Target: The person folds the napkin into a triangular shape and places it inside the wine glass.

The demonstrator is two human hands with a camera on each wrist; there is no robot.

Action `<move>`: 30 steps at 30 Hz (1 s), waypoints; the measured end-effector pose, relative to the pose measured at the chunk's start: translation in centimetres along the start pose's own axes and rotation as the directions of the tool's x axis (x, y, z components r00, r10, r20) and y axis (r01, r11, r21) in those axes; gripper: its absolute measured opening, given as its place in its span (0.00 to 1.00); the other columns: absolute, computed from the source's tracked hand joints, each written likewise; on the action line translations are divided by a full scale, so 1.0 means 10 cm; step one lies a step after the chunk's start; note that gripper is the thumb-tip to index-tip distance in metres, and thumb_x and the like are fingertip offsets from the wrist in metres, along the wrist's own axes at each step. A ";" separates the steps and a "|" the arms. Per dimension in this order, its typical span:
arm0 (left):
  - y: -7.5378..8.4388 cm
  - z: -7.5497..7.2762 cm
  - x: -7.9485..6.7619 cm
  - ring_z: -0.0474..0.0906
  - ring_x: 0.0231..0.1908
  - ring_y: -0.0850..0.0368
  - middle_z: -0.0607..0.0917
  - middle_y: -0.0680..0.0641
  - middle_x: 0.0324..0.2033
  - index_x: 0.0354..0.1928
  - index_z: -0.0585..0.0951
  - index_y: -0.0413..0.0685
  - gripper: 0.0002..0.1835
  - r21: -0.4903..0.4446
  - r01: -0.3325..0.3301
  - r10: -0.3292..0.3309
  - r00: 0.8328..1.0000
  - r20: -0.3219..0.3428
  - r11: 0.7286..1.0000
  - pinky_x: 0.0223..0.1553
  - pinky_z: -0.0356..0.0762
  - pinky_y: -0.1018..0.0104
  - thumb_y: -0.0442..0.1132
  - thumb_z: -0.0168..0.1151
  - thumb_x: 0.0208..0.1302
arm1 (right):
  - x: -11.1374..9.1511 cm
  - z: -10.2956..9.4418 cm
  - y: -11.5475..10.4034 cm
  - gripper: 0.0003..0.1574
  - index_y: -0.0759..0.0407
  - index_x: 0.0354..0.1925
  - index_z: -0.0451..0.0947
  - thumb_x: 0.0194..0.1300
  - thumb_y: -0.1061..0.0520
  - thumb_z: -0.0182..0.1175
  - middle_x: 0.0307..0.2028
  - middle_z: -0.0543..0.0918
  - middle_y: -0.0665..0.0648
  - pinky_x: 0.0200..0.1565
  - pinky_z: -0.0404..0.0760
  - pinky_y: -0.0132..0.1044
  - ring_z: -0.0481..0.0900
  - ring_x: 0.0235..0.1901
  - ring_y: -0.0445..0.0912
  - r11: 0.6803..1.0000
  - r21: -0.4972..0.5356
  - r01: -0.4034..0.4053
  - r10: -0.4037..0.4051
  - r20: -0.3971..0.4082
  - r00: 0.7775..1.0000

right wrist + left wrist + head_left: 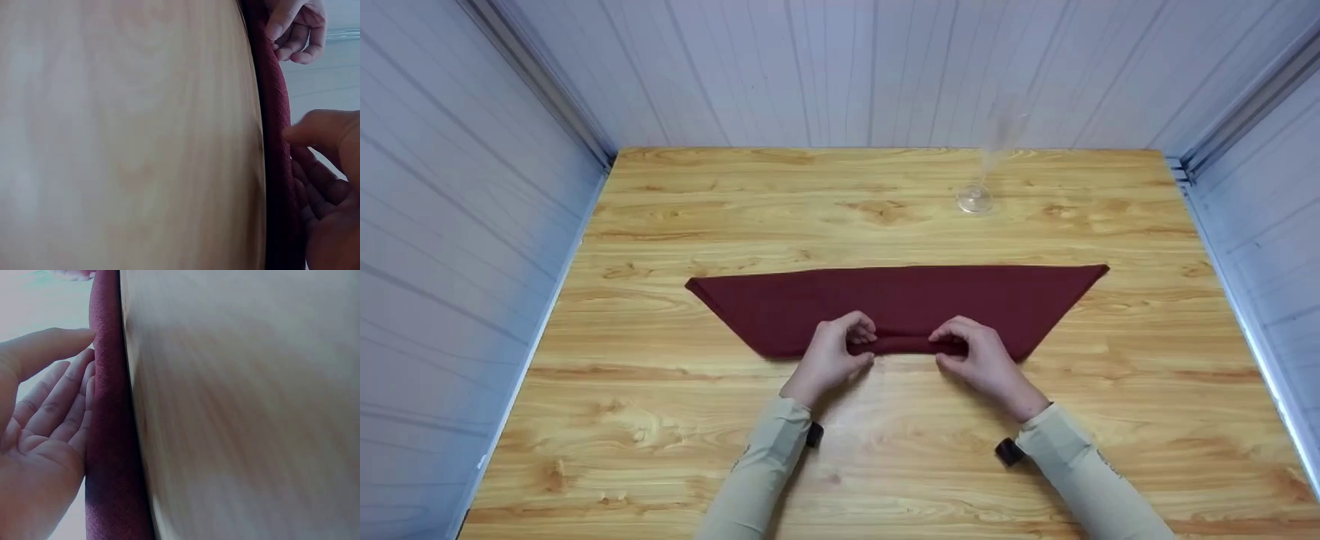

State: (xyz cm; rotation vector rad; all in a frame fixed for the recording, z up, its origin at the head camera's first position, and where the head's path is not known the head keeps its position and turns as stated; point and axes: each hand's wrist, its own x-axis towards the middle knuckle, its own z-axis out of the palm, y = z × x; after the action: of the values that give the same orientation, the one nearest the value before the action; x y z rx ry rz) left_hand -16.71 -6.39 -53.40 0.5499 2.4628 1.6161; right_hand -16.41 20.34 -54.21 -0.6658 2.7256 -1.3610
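Observation:
A dark red cloth napkin (900, 296) lies folded in a wide trapezoid, its long side away from me. Its near edge is turned up into a narrow roll (904, 345). My left hand (832, 351) holds the left part of this roll between thumb and curved fingers. To the right, my right hand (984, 358) grips it the same way, a short span of roll showing between the hands. The left wrist view has the left thumb (62, 343) touching the cloth roll (112, 416). In the right wrist view, the right thumb (309, 128) meets the roll's side.
A clear stemmed glass (975, 198), tall and narrow, stands upright behind the napkin, right of centre. The wood-grain table (660, 420) is bordered by pale panel walls (840, 75) at the back and both sides. Dark wrist devices (1009, 452) sit at both cuffs.

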 end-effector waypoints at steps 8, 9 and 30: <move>-0.01 0.00 0.03 0.80 0.41 0.57 0.84 0.46 0.37 0.41 0.79 0.38 0.19 0.042 0.006 -0.007 1.000 0.008 0.999 0.44 0.78 0.68 0.18 0.68 0.47 | 0.06 -0.03 -0.02 0.20 0.57 0.44 0.80 0.53 0.70 0.68 0.41 0.81 0.49 0.46 0.78 0.40 0.78 0.43 0.42 0.997 -0.003 -0.081 0.081 0.047 0.996; -0.01 0.00 0.03 0.80 0.41 0.57 0.84 0.46 0.37 0.41 0.79 0.38 0.19 0.051 0.004 -0.004 1.000 0.008 0.999 0.44 0.78 0.68 0.17 0.67 0.46 | 0.06 -0.03 -0.03 0.20 0.57 0.44 0.80 0.53 0.70 0.68 0.41 0.81 0.49 0.45 0.78 0.40 0.78 0.42 0.43 0.997 -0.008 -0.080 0.080 0.046 0.996; 0.04 -0.06 -0.11 0.81 0.40 0.56 0.85 0.44 0.36 0.44 0.76 0.38 0.13 0.035 0.012 -0.015 0.996 0.083 0.999 0.46 0.78 0.65 0.21 0.63 0.57 | 0.01 -0.12 -0.06 0.07 0.58 0.39 0.81 0.61 0.66 0.65 0.35 0.83 0.50 0.40 0.80 0.38 0.81 0.37 0.42 0.996 0.044 -0.080 0.073 0.140 0.987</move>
State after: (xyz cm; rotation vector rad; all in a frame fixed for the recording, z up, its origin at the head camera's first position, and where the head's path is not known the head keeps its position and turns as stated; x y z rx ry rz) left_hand -15.82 -7.19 -52.90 0.5919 2.4332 1.5164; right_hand -16.56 20.89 -52.98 -0.6209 2.5734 -1.3087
